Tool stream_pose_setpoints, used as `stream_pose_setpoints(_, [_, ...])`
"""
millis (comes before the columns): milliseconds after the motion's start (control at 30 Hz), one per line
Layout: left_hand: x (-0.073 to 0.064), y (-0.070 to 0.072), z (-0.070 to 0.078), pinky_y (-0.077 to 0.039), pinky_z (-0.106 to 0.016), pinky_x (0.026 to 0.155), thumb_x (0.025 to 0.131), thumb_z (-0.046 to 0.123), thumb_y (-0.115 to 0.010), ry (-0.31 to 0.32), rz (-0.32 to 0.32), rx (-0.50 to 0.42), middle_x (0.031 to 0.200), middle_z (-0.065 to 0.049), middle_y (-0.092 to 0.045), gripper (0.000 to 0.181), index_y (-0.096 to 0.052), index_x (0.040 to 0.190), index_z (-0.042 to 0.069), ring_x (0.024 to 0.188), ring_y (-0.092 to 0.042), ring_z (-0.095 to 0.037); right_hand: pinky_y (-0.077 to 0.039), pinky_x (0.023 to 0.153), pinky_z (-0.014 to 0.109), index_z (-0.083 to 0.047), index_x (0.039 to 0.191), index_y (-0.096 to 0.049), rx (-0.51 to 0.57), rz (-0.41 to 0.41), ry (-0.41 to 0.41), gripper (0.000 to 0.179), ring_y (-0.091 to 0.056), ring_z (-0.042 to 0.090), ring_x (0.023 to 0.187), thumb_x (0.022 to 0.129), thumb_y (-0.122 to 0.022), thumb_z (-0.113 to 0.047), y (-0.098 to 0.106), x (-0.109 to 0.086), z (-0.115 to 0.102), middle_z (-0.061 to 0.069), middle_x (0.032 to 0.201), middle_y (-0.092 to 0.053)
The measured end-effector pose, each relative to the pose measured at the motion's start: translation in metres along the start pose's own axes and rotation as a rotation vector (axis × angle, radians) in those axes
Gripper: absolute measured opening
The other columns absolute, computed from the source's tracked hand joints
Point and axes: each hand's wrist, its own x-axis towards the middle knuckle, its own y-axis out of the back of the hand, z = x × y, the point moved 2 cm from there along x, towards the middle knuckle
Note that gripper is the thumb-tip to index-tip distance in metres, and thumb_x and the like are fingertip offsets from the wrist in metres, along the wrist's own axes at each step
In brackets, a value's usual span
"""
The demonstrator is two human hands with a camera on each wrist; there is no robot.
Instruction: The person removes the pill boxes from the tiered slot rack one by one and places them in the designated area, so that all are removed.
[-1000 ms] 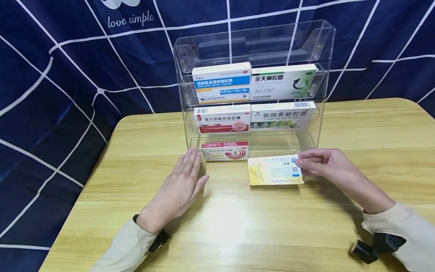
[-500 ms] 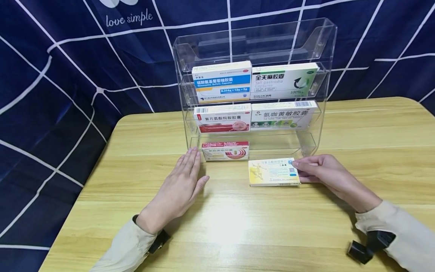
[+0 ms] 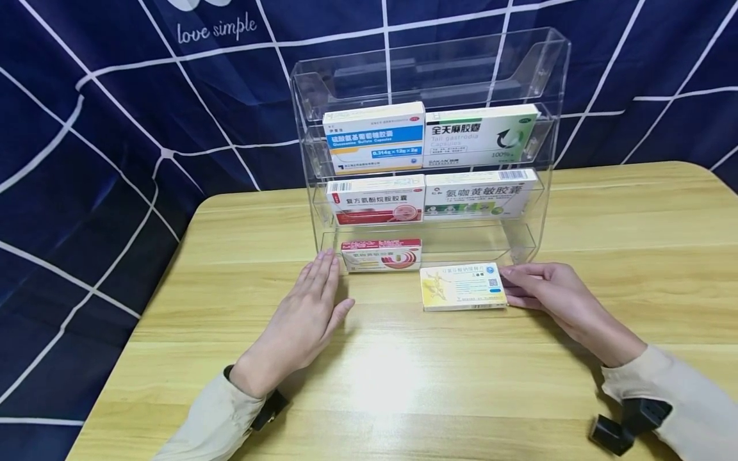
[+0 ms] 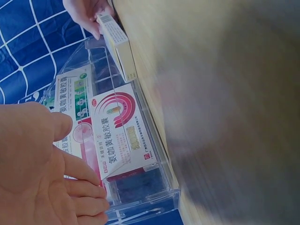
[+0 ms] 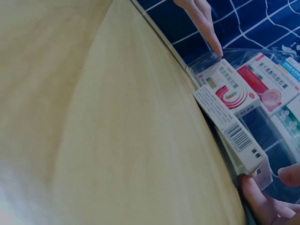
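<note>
My right hand (image 3: 556, 298) holds a yellow-and-white medicine box (image 3: 464, 287) by its right end, in front of the rack's bottom tier. Its barcode side (image 5: 229, 126) faces the right wrist camera, and its far end lies close to the red-and-white box. My left hand (image 3: 300, 314) has its fingers straight, with the fingertips at the lower left corner of the clear acrylic rack (image 3: 432, 243). Beside those fingertips, a red-and-white medicine box (image 3: 382, 256) stands in the left of the bottom tier. In the left wrist view the left palm (image 4: 37, 173) faces the rack.
Higher tiers carry a blue-and-white box (image 3: 375, 141), a green-and-white box (image 3: 481, 137), a red-banded box (image 3: 376, 202) and a white-and-green box (image 3: 478, 195). The rack stands on a wooden table (image 3: 369, 384) before a dark blue gridded cloth (image 3: 115, 224).
The right hand has shifted slightly left and its grip now sits at the box's right end. The box has tilted, showing its lower edge, then risen a little. The left hand stays put.
</note>
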Motion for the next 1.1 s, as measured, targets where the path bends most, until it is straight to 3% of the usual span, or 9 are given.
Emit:
stream_pose_setpoints(433, [0.0, 0.0, 0.0, -0.015, -0.044, 0.118, 0.105, 0.035, -0.036, -0.003, 0.001, 0.013, 0.155, -0.027, -0.016, 0.063, -0.025, 0.147, -0.012, 0.145, -0.015, -0.035, -0.055, 0.084, 0.028, 0.026, 0.132, -0.035, 0.041, -0.004, 0.062, 0.049, -0.067, 0.007, 0.094, 0.101, -0.05, -0.01, 0.003, -0.016, -0.005, -0.005, 0.101, -0.069])
stream_pose_setpoints(567, [0.0, 0.0, 0.001, -0.015, -0.044, 0.118, 0.105, 0.035, -0.036, -0.007, 0.002, 0.018, 0.155, -0.027, -0.016, 0.064, -0.024, 0.147, -0.012, 0.145, -0.015, -0.035, -0.055, 0.085, 0.029, 0.024, 0.133, -0.035, 0.038, -0.009, 0.074, 0.052, -0.068, 0.009, 0.096, 0.099, -0.054, -0.01, 0.002, -0.021, -0.009, 0.002, 0.105, -0.071])
stream_pose_setpoints(667, [0.0, 0.0, 0.001, -0.015, -0.044, 0.118, 0.105, 0.035, -0.037, -0.011, 0.01, 0.026, 0.155, -0.028, -0.017, 0.064, -0.024, 0.147, -0.012, 0.145, -0.016, -0.036, -0.055, 0.083, 0.022, 0.016, 0.133, -0.044, -0.161, 0.011, 0.09, 0.057, -0.066, 0.003, 0.095, 0.094, -0.065, -0.02, -0.002, -0.025, -0.012, 0.012, 0.11, -0.07])
stream_pose_setpoints(767, [0.001, 0.0, 0.001, -0.015, -0.044, 0.118, 0.105, 0.034, -0.037, -0.015, 0.014, 0.034, 0.154, -0.029, -0.018, 0.064, -0.025, 0.146, -0.012, 0.145, -0.016, -0.036, -0.052, 0.075, 0.013, 0.006, 0.129, -0.056, -0.445, 0.053, 0.153, 0.062, -0.067, 0.001, 0.089, 0.083, -0.077, -0.03, -0.008, -0.028, -0.015, 0.015, 0.109, -0.07])
stream_pose_setpoints(900, [0.001, 0.0, 0.001, -0.015, -0.044, 0.118, 0.104, 0.035, -0.037, -0.013, 0.009, 0.034, 0.155, -0.029, -0.017, 0.064, -0.025, 0.146, -0.013, 0.145, -0.016, -0.036, -0.055, 0.064, 0.02, 0.003, 0.118, -0.065, -0.726, 0.122, 0.377, 0.058, -0.067, 0.01, 0.074, 0.069, -0.088, -0.02, -0.019, -0.029, -0.019, 0.012, 0.091, -0.072])
stream_pose_setpoints(1000, [0.001, -0.001, 0.001, -0.015, -0.044, 0.118, 0.104, 0.035, -0.037, -0.009, 0.007, 0.03, 0.155, -0.028, -0.017, 0.065, -0.025, 0.146, -0.012, 0.145, -0.016, -0.036, -0.053, 0.054, 0.025, 0.001, 0.111, -0.069, -0.907, 0.152, 0.542, 0.048, -0.057, 0.006, 0.06, 0.068, -0.087, -0.013, -0.027, -0.03, -0.021, 0.0, 0.075, -0.066])
stream_pose_setpoints(1100, [0.001, -0.001, 0.001, -0.015, -0.044, 0.118, 0.104, 0.036, -0.037, -0.008, 0.007, 0.033, 0.155, -0.028, -0.016, 0.065, -0.025, 0.146, -0.012, 0.145, -0.016, -0.035, -0.047, 0.048, 0.025, -0.001, 0.106, -0.073, -1.019, 0.172, 0.624, 0.04, -0.049, 0.002, 0.056, 0.07, -0.085, -0.011, -0.032, -0.03, -0.022, -0.005, 0.068, -0.063])
